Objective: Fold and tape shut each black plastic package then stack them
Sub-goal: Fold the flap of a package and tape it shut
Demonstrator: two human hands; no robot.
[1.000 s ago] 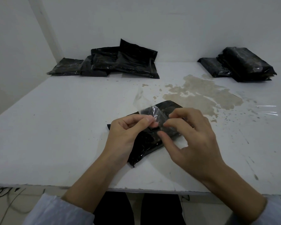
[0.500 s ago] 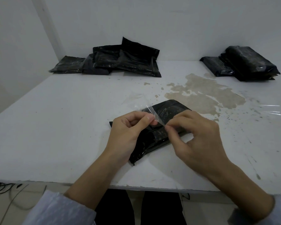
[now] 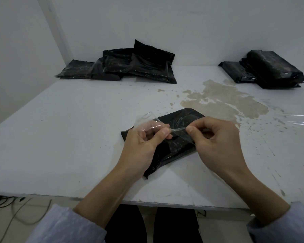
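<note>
Table (image 3: 60,137) white w/ brown stain (image 3: 223,100), bare white walls (image 3: 182,23), cables (image 3: 5,202) maybe underneath

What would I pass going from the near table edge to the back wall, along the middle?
Left hand and right hand pinching clear tape → black package → brown stain → loose pile of black packages.

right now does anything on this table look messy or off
Yes. A brownish dried stain spreads over the white table right of centre, with specks around it. The far-left pile of black plastic packages lies askew, unlike the neater right stack.
</note>
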